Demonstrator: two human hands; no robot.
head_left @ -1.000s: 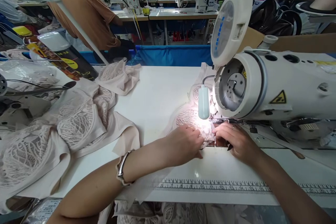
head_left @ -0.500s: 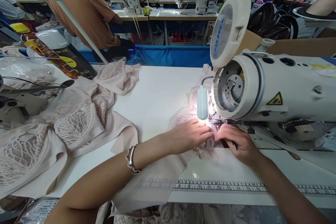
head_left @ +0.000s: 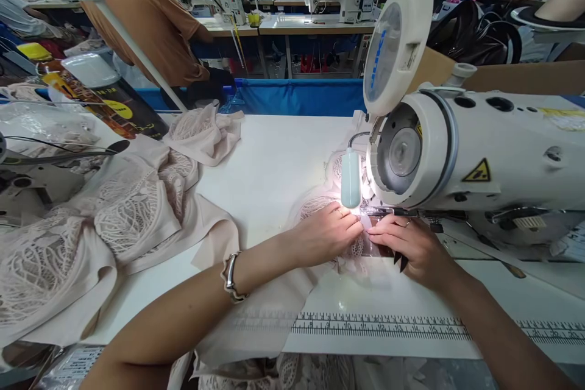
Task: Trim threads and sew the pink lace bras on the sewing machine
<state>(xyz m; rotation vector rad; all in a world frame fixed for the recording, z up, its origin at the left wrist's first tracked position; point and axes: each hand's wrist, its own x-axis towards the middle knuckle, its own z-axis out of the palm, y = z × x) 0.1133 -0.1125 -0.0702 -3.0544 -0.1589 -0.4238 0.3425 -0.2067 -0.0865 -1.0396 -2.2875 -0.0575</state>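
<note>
Under the lit needle area of the white sewing machine [head_left: 507, 140] lies a pale pink lace bra piece [head_left: 315, 204]. My left hand [head_left: 326, 233] is closed on its near edge, fingers together, left of the needle. From the other side my right hand [head_left: 411, 247] pinches the edge with thumb and fingertips, close to the left fingertips. A small dark pointed tool [head_left: 401, 261] pokes out under my right palm; its kind is unclear. Sheer fabric [head_left: 269, 311] trails from the lace toward the table's front edge. The needle itself is hidden behind the small lamp [head_left: 351, 180] and my fingers.
Several lace bra pieces [head_left: 137, 213] are heaped at the left. Behind them lean a dark spray can [head_left: 123, 103] and a bottle [head_left: 59, 73]. A ruler strip [head_left: 379, 326] runs along the table front. A person in a brown shirt [head_left: 141, 24] sits beyond the blue cloth [head_left: 301, 96].
Both hands have shifted slightly left, along with the lace. My right fingers have straightened and come nearer the left hand. Inside the machine's open end cover, the round part now looks blurred by turning.
</note>
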